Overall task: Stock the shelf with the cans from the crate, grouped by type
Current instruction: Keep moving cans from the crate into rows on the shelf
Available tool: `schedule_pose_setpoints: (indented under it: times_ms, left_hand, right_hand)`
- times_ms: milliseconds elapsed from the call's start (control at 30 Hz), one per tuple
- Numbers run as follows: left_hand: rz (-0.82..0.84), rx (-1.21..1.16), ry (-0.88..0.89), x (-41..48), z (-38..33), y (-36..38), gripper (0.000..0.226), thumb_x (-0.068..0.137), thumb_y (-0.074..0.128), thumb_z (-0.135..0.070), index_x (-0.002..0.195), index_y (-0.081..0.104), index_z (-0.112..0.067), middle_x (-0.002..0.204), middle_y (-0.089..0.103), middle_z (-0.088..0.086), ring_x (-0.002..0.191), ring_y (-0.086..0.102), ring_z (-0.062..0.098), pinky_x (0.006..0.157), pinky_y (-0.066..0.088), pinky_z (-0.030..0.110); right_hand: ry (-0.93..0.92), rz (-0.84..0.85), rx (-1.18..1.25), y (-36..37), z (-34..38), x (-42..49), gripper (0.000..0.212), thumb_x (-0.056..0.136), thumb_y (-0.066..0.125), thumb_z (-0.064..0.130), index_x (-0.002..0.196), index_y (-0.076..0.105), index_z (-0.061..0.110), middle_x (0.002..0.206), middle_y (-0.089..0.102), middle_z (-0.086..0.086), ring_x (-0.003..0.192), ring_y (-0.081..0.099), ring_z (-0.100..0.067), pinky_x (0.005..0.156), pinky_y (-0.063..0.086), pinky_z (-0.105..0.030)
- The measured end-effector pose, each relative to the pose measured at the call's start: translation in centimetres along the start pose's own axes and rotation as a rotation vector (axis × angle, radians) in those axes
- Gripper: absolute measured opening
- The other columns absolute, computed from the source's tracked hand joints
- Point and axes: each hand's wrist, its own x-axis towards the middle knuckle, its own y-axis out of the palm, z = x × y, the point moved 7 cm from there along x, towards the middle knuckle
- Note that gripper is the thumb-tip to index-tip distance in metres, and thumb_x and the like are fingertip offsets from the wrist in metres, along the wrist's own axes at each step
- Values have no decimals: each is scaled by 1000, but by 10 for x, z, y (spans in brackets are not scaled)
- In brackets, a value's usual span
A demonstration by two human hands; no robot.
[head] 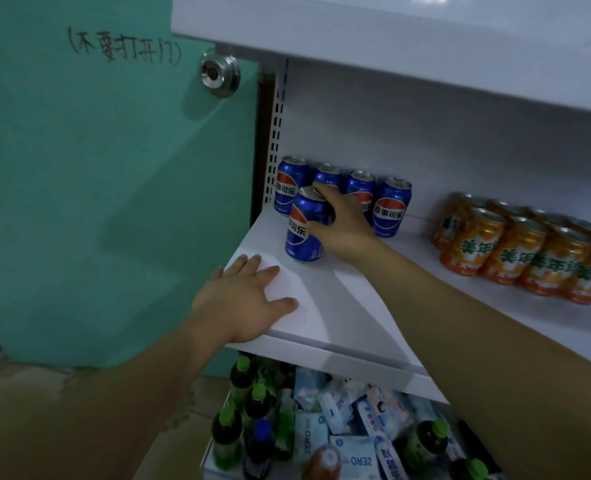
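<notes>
- The step in hand is placing one blue can (304,226) with its own kind. The right hand (342,225) grasps it from the right side, with the fingers curled round its upper part.
- This can stands upright on the white shelf (356,299), near the left end. Its base seems to be on the board already, though I cannot be fully sure.
- It is just in front of a row of four blue cans (392,209) that stand against the back, so I judge that it begins a second row.
- The left hand (249,303) lies flat on the front left corner of the shelf, with straight, spread fingers, and it holds nothing.
- The next move probably calls for sliding the can back until it lines up, then releasing the fingers gently. The row behind is very close, so a hard push could knock those cans.
- The orange cans (526,251) are grouped on the same shelf at the right, well apart from the blue ones.
- The crate is not in view.
- Below the shelf are green-capped bottles (242,379) and pale blue packets (335,407).
- At the left is a green door (96,185) with handwriting and a metal knob (219,72); it stands just beside the shelf end.
</notes>
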Motion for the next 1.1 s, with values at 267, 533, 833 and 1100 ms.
schedule_pose_setpoints:
  times_ms: [267, 533, 833, 1100]
  left_hand:
    - [-5, -8, 7, 0, 1, 1, 78, 86, 22, -73, 152, 6, -34, 161, -5, -4, 148, -6, 14, 120, 3, 43]
    - [-2, -8, 7, -1, 0, 0, 78, 87, 22, -73, 152, 4, -34, 161, -6, -4, 147, -8, 14, 120, 2, 43]
    - [-31, -21, 6, 0, 1, 2, 79, 86, 23, -74, 152, 6, -34, 161, -5, -4, 147, -8, 14, 119, 2, 42]
    - [-32, -34, 4, 0, 2, 1, 79, 85, 25, -75, 151, 9, -34, 161, -2, -5, 147, -6, 14, 120, 4, 42]
  right_hand:
    - [-50, -5, 49, 16, 5, 22, 68, 86, 67, 7, 143, 37, 28, 146, 35, -1, 130, 41, -17, 106, 38, -31]
    - [-114, -77, 97, 29, 6, 42, 64, 85, 70, 8, 139, 41, 24, 141, 46, 2, 126, 46, -16, 98, 39, -26]
    - [-100, -112, -13, 43, 3, 60, 63, 94, 55, 7, 148, 28, 22, 147, 35, -6, 135, 36, -22, 111, 32, -36]
    - [-22, -53, -71, 40, 3, 62, 69, 97, 54, 14, 153, 16, 27, 151, 35, -5, 135, 38, -24, 108, 36, -40]
